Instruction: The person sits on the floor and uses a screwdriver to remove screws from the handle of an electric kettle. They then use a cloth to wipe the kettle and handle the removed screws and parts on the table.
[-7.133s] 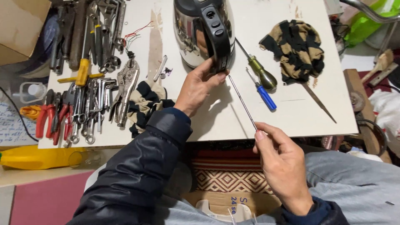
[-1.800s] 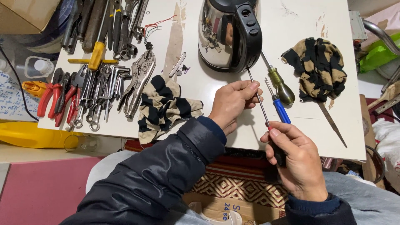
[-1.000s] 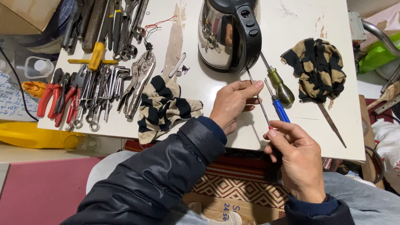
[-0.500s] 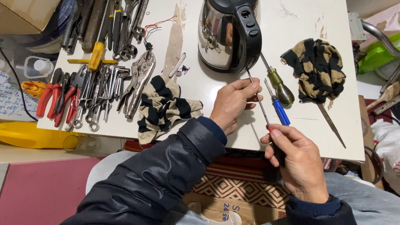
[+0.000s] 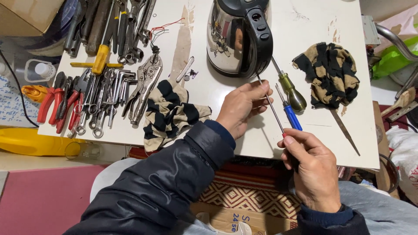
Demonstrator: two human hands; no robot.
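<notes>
Down low, the right hand is closed tight around the handle of a long thin screwdriver, and the fist hides nearly all of that handle. Its metal rod slants up over the white table. The left hand pinches the rod near its tip, right by the shiny kettle. You cannot see the tip clearly. Just beside lie two more screwdrivers. The kettle's top is cut off.

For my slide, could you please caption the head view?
Both hands hold a long screwdriver beside a steel kettle.
</notes>
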